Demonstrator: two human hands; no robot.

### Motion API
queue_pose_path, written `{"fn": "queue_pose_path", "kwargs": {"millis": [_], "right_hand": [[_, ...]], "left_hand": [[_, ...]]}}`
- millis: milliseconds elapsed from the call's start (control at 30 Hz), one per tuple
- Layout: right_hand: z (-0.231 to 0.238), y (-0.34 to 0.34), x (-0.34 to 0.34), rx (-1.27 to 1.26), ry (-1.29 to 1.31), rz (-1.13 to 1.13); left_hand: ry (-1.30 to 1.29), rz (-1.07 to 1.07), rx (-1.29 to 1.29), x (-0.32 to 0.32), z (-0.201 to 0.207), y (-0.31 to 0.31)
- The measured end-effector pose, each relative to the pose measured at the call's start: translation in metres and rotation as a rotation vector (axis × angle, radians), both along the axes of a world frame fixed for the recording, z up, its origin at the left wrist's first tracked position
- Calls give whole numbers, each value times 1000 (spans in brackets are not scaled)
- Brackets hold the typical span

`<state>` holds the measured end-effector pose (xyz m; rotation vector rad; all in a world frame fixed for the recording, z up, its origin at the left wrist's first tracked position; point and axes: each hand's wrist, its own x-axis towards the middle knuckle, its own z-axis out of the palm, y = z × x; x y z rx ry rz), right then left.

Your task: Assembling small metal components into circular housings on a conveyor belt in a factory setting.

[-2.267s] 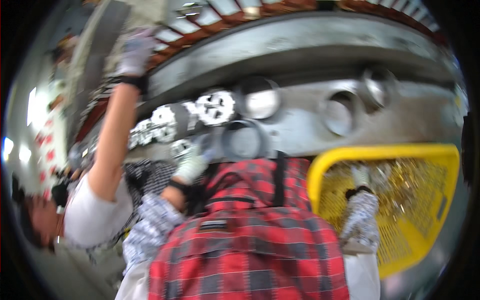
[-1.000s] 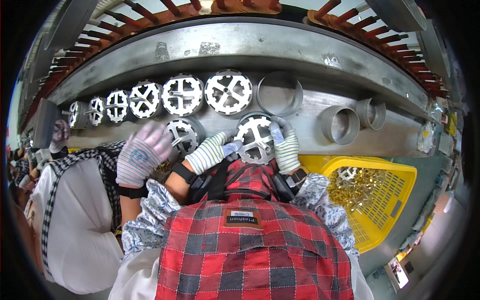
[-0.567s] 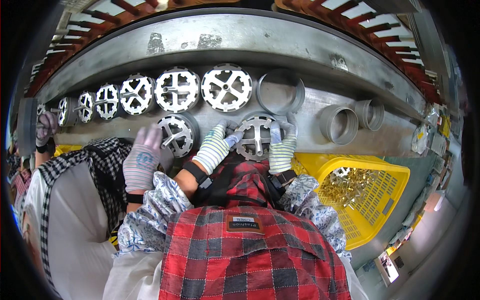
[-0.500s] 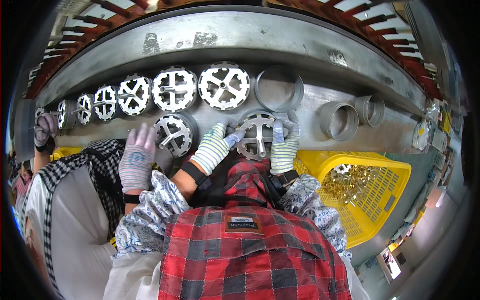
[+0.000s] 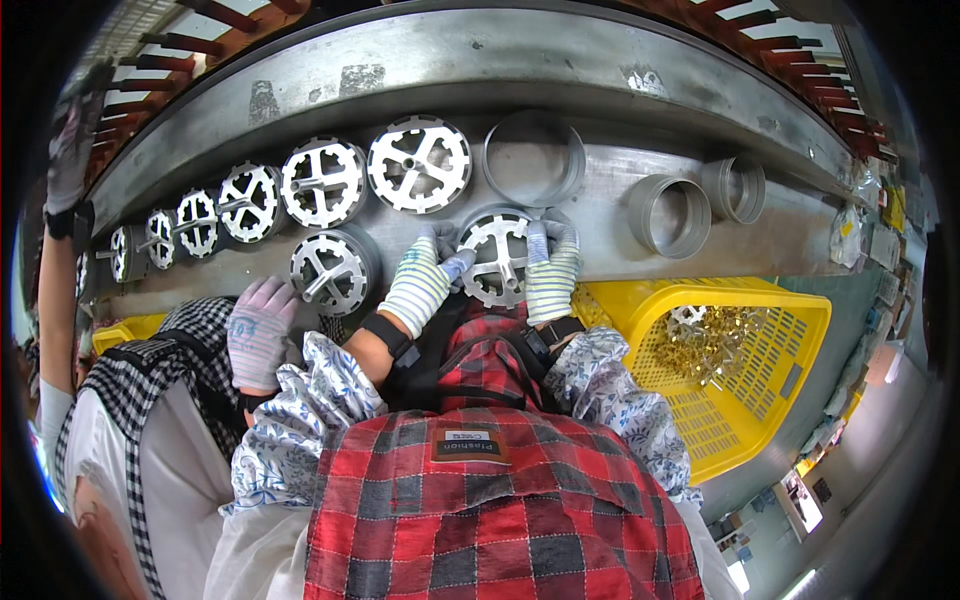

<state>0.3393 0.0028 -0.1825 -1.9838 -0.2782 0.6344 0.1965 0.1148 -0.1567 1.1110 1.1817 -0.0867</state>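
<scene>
Between my two hands, close to my apron, is a round metal ring with a silver spoked disc (image 5: 497, 232) set in its opening, a short tube standing at the hub. My left hand (image 5: 422, 280), in a striped glove, grips its left side, the thumb at the disc's edge. My right hand (image 5: 553, 272), gloved alike, closes on the right side with the thumb against the rim. The fingers behind the ring are partly hidden. Left of my left hand stands a similar spoked ring (image 5: 337, 272). An open metal ring (image 5: 577, 165) lies just beyond my hands.
Along the metal bench (image 5: 600, 225), a row of spoked rings (image 5: 323, 182) runs left. Two open rings (image 5: 670, 216) stand at right. A yellow basket (image 5: 745, 465) holds shiny gold pieces. A co-worker at left has one gloved hand (image 5: 262, 335) near my left forearm, another (image 5: 68, 165) raised.
The view has shifted slightly, so the bench items sit further left. My hands still hold the spoked ring. The co-worker's far hand has risen; their near hand has lowered and its fingers curled.
</scene>
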Motion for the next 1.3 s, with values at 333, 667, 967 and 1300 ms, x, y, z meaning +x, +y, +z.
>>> {"fn": "queue_pose_path", "kwargs": {"millis": [333,667,967,1300], "right_hand": [[3,-7,5,-155,-147,183],[1,-3,5,-39,-415,282],[-4,4,4,-4,-653,393],[10,-1,20,127,-786,658]], "left_hand": [[-13,-69,27,1,-12,-2],[-33,-304,167,-5,0,3],[94,-454,264,-7,-10,-5],[-85,-307,238,-23,-50,-5]]}}
